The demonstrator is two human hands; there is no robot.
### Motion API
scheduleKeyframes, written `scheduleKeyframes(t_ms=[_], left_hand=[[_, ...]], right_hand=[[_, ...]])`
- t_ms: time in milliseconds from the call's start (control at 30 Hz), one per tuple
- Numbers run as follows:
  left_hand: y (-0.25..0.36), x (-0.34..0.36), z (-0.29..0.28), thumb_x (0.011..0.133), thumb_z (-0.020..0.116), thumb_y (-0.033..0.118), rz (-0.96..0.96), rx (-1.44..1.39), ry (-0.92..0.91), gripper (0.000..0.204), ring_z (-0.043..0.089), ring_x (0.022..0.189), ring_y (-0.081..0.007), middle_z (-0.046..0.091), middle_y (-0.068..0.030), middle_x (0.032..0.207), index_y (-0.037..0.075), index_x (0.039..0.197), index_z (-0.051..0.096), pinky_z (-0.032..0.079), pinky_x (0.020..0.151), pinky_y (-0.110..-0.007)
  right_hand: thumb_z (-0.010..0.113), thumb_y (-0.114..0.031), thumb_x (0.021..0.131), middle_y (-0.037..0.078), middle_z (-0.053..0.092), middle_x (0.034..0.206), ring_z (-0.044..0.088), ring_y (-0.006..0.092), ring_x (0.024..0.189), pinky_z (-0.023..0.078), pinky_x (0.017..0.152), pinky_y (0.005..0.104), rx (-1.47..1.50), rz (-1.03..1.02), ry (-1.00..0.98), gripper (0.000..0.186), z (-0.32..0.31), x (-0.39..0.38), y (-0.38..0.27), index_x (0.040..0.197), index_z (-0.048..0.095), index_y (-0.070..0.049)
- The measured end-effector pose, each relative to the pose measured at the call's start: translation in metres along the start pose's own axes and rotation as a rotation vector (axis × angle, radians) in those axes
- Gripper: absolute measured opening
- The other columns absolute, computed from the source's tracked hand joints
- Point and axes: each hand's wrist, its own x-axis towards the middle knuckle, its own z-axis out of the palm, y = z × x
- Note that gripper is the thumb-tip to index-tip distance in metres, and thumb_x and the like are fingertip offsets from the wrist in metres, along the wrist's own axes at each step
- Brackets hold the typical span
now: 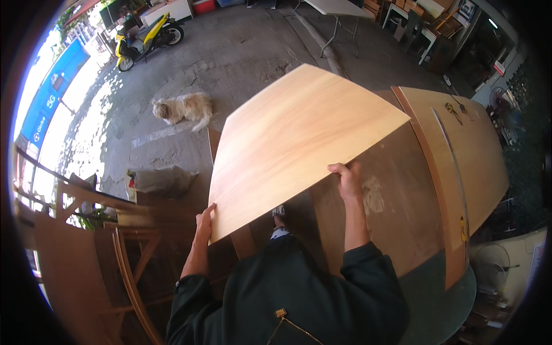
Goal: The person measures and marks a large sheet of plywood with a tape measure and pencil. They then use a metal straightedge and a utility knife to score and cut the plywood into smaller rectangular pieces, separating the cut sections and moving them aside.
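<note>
A large pale plywood sheet (pixel 299 144) is held up in front of me, tilted. My left hand (pixel 204 224) grips its left edge near the lower corner. My right hand (pixel 348 179) is closed on its near edge, thumb lying on the top face and the other fingers hidden underneath. To the right, below the sheet, lies a larger brown board (pixel 391 218). Beyond it is another pale wood panel (pixel 477 149) with a metal straightedge (pixel 451 152), scissors (pixel 453 113) and a yellow-handled cutter (pixel 463 229) on it.
A dog (pixel 184 108) lies on the concrete floor (pixel 241 52) ahead to the left. Behind it stands a yellow scooter (pixel 150 37). Wooden frames (pixel 129 276) and a grey sack (pixel 164 181) are at my left. A round dark-green tabletop (pixel 443 305) is at lower right; a white folding table (pixel 339 8) stands far off.
</note>
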Motion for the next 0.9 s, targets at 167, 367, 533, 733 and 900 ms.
scheduleKeyframes(t_ms=[167, 367, 533, 733, 900], left_hand=[[0.077, 0.069, 0.007, 0.080, 0.068, 0.030, 0.173, 0.011, -0.067, 0.044, 0.064, 0.065, -0.0214, 0.065, -0.0161, 0.086, -0.010, 0.099, 0.063, 0.050, 0.058, -0.031], [0.208, 0.173, 0.042, 0.085, 0.063, 0.030, -0.128, -0.151, -0.297, 0.040, 0.065, 0.065, -0.0211, 0.066, -0.0141, 0.084, -0.005, 0.103, 0.062, 0.052, 0.059, -0.030], [0.301, 0.370, 0.012, 0.087, 0.062, 0.037, -0.355, 0.046, -0.629, 0.043, 0.065, 0.073, -0.0206, 0.067, -0.0139, 0.088, -0.004, 0.100, 0.061, 0.053, 0.067, -0.033], [0.472, 0.423, 0.108, 0.085, 0.061, 0.050, -0.362, -0.440, -0.785, 0.065, 0.062, 0.094, -0.0279, 0.062, -0.0189, 0.105, -0.010, 0.112, 0.053, 0.050, 0.084, -0.040], [0.576, 0.409, 0.146, 0.087, 0.058, 0.052, 0.287, -0.289, -0.181, 0.076, 0.048, 0.120, -0.0316, 0.049, -0.0196, 0.131, -0.002, 0.136, 0.036, 0.037, 0.101, -0.047]], right_hand=[[0.067, -0.002, 0.063, 0.006, 0.063, 0.071, 0.057, 0.0130, 0.067, 0.043, 0.063, 0.0288, -0.002, 0.070, 0.025, 0.011, 0.061, 0.132, 0.042, 0.070, 0.065, 0.006], [0.066, 0.000, 0.063, 0.007, 0.064, 0.075, 0.059, 0.0143, 0.069, 0.045, 0.065, 0.0288, 0.054, 0.148, 0.154, 0.013, 0.100, 0.266, 0.074, 0.075, 0.065, 0.006], [0.063, -0.004, 0.070, 0.009, 0.066, 0.080, 0.065, 0.0191, 0.072, 0.057, 0.065, 0.0317, 0.126, 0.217, 0.262, 0.011, 0.140, 0.383, 0.079, 0.079, 0.065, 0.002], [0.069, -0.020, 0.072, 0.013, 0.061, 0.079, 0.064, 0.0211, 0.068, 0.059, 0.064, 0.0336, 0.035, 0.205, 0.507, 0.026, 0.137, 0.534, 0.112, 0.083, 0.063, 0.004], [0.073, -0.035, 0.069, 0.017, 0.062, 0.085, 0.066, 0.0248, 0.070, 0.057, 0.062, 0.0328, -0.091, 0.350, 0.575, 0.052, 0.144, 0.606, 0.097, 0.097, 0.057, 0.005]])
